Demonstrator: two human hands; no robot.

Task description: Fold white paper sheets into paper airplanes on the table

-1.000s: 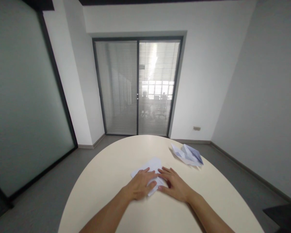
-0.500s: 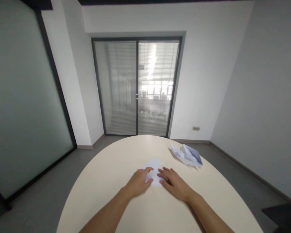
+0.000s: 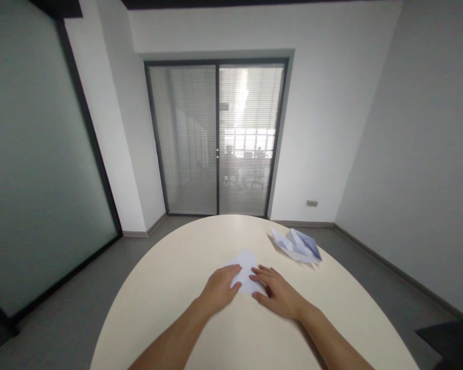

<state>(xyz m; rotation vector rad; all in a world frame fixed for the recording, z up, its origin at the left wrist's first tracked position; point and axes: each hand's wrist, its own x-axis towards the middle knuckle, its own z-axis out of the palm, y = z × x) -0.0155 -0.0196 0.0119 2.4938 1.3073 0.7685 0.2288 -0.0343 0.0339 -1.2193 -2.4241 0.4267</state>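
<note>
A pale sheet of paper (image 3: 247, 259) lies flat on the round cream table (image 3: 170, 339), its top narrowing between my hands. My left hand (image 3: 220, 288) rests over its left side, with the thumb apart from the fingers. On the right side, my right hand (image 3: 273, 290) lies with fingers spread, their tips touching the sheet. Both palms face down, and they hide the paper's side edges. Beyond my right hand sits a folded paper piece (image 3: 298, 246) with raised, creased flaps.
The table's curved far edge lies just past the folded piece. Behind stand glass doors with blinds (image 3: 216, 139). A frosted glass panel (image 3: 42, 169) is at the left, and a dark object (image 3: 451, 336) at the lower right.
My right thumb has moved slightly outward from the fingers, and my left hand has shifted a little to the left. The folded paper piece stays put.
</note>
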